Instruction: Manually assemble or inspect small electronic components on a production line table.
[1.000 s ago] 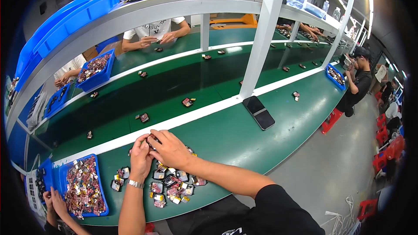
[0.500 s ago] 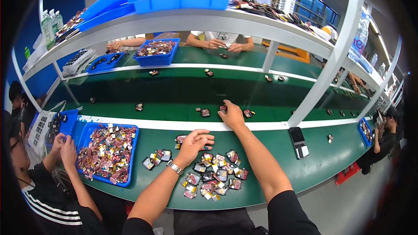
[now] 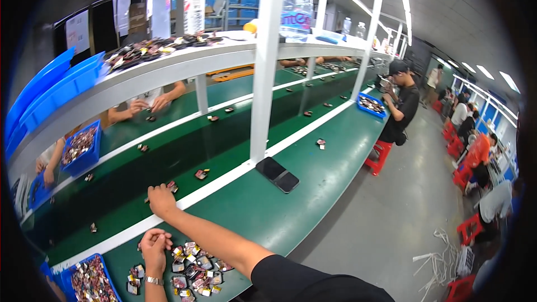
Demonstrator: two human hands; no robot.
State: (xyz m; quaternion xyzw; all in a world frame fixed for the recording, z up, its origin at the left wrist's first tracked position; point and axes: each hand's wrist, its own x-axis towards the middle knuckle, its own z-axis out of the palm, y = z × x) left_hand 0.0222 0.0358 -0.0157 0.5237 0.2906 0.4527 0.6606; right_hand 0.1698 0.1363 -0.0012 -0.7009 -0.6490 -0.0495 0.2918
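Note:
My right hand (image 3: 162,200) reaches over the white rail onto the dark green conveyor belt, its fingers bent down round a small electronic module. Only a dark edge of that module shows past the fingertips. Just beyond the knuckles another module (image 3: 172,186) lies on the belt. My left hand (image 3: 155,241), with a metal-banded watch at the wrist, hovers over the green worktop, fingers loosely curled and nothing visible in it. Beside it is a pile of modules (image 3: 193,271) with black casings, reddish parts and yellow-and-white pieces. A few more modules (image 3: 134,279) sit left of the watch.
A blue bin (image 3: 116,285) full of small parts stands at lower left. A dark folding phone-like device (image 3: 278,174) lies near a white post (image 3: 264,78). Other people's hands (image 3: 148,105) work across the belt. A person in black (image 3: 404,98) works farther along, beside a red stool (image 3: 379,156).
The view has swung to the right, bringing the aisle and more people into sight. My right hand stays over the belt; my left stays by the pile, its fingers more curled.

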